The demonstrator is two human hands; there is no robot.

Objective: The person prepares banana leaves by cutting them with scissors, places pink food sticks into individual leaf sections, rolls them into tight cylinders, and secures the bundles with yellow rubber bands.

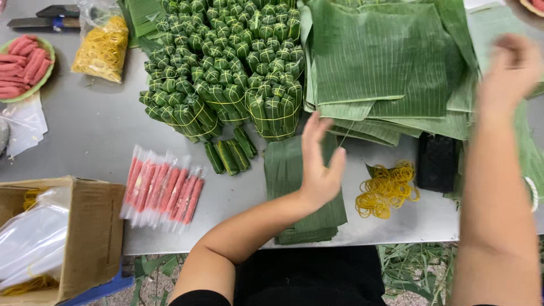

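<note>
A: Fingers [315, 131] of left hand [318, 170] spread flat, gripping nothing, over cut leaf stack [294, 170] at frame centre.

B: Right hand [507, 68], upper right, blurred; grip unreadable. Risk: sweeping arm could scatter rubber bands [386, 190] beside stack.

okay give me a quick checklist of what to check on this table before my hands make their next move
1. Left hand empty, fingers spread: ok.
2. Stack of cut green banana leaf strips lies flat under the left hand: ok.
3. Right hand is blurred over the pile of large green leaf sheets; whether it holds anything: cannot tell.
4. Loose yellow rubber bands beside the strips: ok.
5. Row of pink sausages in clear wrappers unwrapped in leaf: not ok.
6. Three single leaf-wrapped rolls bundled: not ok.
</note>
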